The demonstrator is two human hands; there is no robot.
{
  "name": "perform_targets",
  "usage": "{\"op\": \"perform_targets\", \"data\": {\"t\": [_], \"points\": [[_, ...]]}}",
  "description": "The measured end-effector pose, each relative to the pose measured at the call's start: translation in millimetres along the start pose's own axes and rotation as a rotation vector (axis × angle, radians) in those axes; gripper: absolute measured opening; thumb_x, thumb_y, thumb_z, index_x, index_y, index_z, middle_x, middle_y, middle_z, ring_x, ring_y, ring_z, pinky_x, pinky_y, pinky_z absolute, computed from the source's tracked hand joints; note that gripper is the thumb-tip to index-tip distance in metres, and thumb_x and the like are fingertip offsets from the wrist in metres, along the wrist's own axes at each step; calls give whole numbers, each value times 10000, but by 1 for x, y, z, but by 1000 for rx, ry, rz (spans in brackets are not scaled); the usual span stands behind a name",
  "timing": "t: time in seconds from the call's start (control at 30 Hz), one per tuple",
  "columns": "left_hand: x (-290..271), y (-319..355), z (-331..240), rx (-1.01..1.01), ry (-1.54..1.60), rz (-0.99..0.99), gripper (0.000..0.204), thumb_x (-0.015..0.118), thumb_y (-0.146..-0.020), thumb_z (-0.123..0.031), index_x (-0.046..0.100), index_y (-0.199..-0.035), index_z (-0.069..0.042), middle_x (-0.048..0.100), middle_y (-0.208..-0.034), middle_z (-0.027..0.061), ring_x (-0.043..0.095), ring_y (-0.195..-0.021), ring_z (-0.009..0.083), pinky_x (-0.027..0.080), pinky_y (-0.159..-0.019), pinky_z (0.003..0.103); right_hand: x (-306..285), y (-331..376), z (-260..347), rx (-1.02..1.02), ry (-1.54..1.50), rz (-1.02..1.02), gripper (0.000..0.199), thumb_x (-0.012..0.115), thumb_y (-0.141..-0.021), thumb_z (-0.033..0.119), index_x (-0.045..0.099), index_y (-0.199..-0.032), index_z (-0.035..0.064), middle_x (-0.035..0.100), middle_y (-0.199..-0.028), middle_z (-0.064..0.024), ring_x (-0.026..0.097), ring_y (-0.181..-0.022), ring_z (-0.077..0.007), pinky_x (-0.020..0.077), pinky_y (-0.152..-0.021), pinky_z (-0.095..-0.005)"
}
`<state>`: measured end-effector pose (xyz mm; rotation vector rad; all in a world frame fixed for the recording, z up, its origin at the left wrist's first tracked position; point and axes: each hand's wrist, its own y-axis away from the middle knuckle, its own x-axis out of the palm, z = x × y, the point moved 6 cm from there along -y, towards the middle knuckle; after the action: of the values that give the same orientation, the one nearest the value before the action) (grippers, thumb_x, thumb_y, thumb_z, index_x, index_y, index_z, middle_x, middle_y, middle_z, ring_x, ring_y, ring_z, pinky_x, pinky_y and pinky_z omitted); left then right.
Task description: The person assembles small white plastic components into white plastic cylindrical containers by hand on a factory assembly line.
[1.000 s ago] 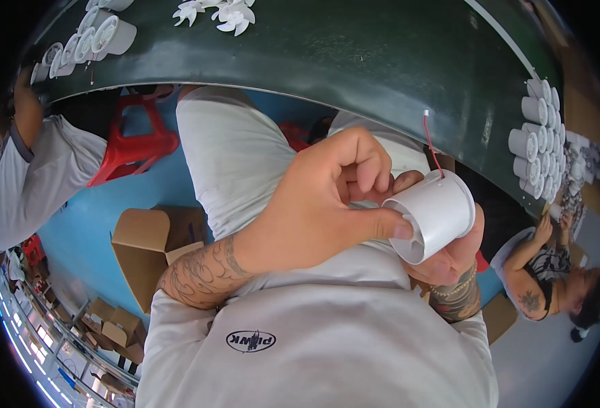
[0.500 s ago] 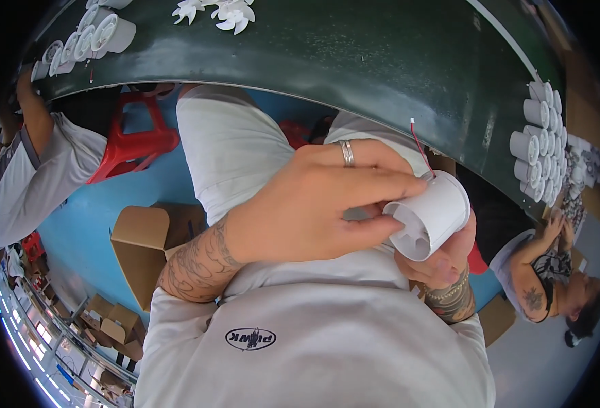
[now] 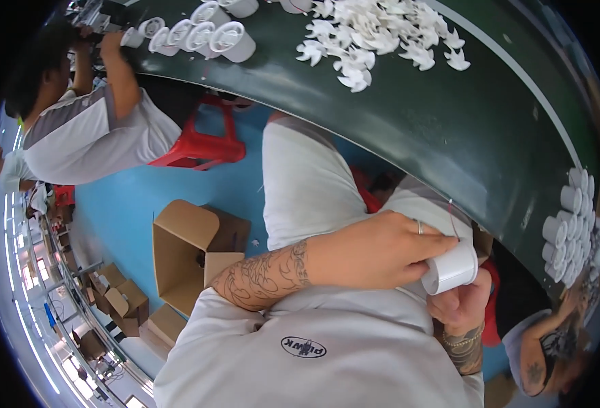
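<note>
A white plastic cup-shaped housing (image 3: 453, 267) lies on its side between my hands, above my lap. A thin red wire with a small white plug rises from its side. My right hand (image 3: 464, 302) grips it from below and behind. My left hand (image 3: 391, 248) closes on the near end, with the index finger along the top beside the wire and the other fingers at the mouth. These fingers largely hide the inside of the housing.
White fan blades (image 3: 381, 27) lie heaped on the dark green table (image 3: 422, 122). White housings (image 3: 232, 42) stand at its far left, and stacked ones (image 3: 568, 228) at the right. An open carton (image 3: 177, 228) and a red stool (image 3: 198, 143) are left. Co-workers sit on both sides.
The view has swung left, bringing the fan-blade heap and left co-worker further in. Both hands still hold the housing; its mouth, where a white fan blade showed, is now mostly covered by my left fingers.
</note>
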<state>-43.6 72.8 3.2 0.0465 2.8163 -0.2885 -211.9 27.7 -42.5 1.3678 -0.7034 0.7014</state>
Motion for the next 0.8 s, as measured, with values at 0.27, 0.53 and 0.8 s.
{"op": "perform_targets", "data": {"t": [0.27,0.53,0.8], "points": [[-13,4,-12,24,56,85,539,695,-800,-120,567,-1318,-50,575,-1285,142,634,-1021,311,534,-783,397,14,-11,11,-109,216,-309,417,441,-943,93,455,-1350,-1,647,-1028,-147,635,-640,-203,532,-523,-289],[-110,74,56,-106,-340,-1072,384,702,-817,26,527,-1156,-7,555,-1169,116,555,-1086,223,508,-909,348,57,19,108,-1087,1550,-474,387,573,-951,128,525,-1306,-18,662,-1025,-151,658,-874,-225,514,-748,-333],[-232,76,90,-224,-1115,-962,438,663,-911,-127,543,-1303,29,609,-1227,216,586,-1109,335,436,-990,400,-11,137,207,-1151,2125,-1561,257,644,-879,119,692,-1117,31,644,-1036,-197,607,-964,-368,478,-848,-425]]}}
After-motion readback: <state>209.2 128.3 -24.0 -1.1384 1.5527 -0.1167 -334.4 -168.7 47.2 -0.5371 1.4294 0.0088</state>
